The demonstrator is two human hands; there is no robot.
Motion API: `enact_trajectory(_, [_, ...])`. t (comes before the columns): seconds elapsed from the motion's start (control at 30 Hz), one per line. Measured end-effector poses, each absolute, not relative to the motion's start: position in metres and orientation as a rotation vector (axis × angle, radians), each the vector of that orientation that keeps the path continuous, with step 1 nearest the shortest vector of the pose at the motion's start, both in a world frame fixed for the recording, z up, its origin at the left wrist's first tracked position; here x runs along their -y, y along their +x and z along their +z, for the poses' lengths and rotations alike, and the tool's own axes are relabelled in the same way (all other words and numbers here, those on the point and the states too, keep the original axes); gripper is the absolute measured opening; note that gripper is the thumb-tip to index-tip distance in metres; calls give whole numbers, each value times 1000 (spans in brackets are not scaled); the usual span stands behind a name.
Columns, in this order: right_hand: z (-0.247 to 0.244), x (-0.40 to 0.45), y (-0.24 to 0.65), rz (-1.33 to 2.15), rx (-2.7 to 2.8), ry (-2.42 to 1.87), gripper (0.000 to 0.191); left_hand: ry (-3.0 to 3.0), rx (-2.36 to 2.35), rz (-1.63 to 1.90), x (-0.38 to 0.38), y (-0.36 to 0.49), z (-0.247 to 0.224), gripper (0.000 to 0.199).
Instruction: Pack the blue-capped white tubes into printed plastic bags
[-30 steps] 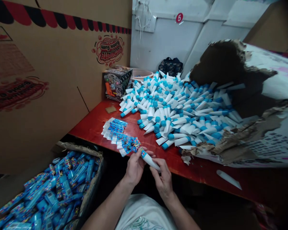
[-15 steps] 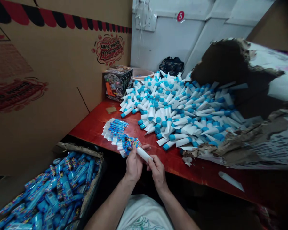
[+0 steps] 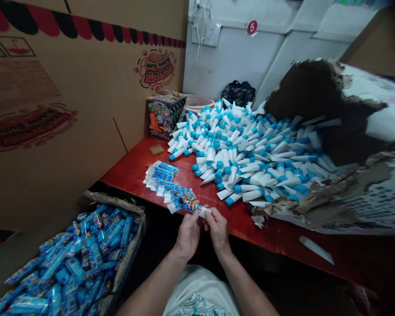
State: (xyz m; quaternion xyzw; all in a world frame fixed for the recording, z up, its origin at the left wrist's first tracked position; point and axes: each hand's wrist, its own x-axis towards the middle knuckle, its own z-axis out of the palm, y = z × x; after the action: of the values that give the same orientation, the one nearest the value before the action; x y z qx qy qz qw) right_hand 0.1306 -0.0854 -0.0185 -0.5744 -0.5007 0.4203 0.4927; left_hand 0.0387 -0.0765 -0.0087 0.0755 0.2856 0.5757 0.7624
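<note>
My left hand is closed on a white tube near the table's front edge. A colourful printed sleeve covers the tube's left part. My right hand pinches the tube's bare white right end. Just beyond my left hand, a fanned row of blue printed sleeves with clear ends lies on the red table. Behind them spreads a large heap of white tubes with blue caps.
At lower left an open carton holds many blue wrapped tubes. A torn box lies on the right, with a single white tube in front. A toy box, pink basin and dark bag stand at the back.
The printed sleeve now covers more of the white tube, and less white shows between my hands. The view has shifted slightly, moving the surroundings a little to the right.
</note>
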Motion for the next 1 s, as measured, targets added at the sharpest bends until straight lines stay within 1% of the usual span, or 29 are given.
enact_trajectory(0.1, [-18, 91, 136, 1058, 1370, -1356, 33, 28, -543, 1234, 68, 16, 4, 16])
enact_trajectory(0.17, [-19, 94, 138, 1167, 1460, -1263, 32, -34, -531, 1222, 65, 7, 8, 15])
enact_trajectory(0.27, [-24, 95, 140, 1305, 1457, -1200, 35, -72, -494, 1197, 68, 8, 9, 17])
enact_trajectory(0.37, [-29, 92, 139, 1311, 1467, -1245, 37, -119, -524, 1186, 76, 15, 8, 20])
enact_trajectory(0.53, [-28, 86, 132, 1184, 1655, -1362, 39, -167, -575, 1223, 81, 12, 4, 23])
enact_trajectory(0.63, [-22, 84, 118, 1121, 1773, -1420, 38, -131, -589, 1277, 83, 1, 0, 15])
enact_trajectory(0.73, [-14, 81, 99, 979, 1881, -1486, 41, -56, -629, 1393, 85, -9, -1, 5])
enact_trajectory(0.8, [-10, 77, 90, 931, 1965, -1479, 43, -48, -667, 1447, 85, -18, -1, 6])
enact_trajectory(0.87, [-7, 70, 87, 900, 2069, -1411, 40, -61, -704, 1456, 84, -32, -2, 6])
enact_trajectory(0.93, [-6, 60, 91, 749, 2150, -1388, 32, -61, -767, 1482, 84, -53, -6, 6])
enact_trajectory(1.0, [-10, 50, 100, 469, 2201, -1457, 29, -62, -873, 1542, 86, -79, -11, 10])
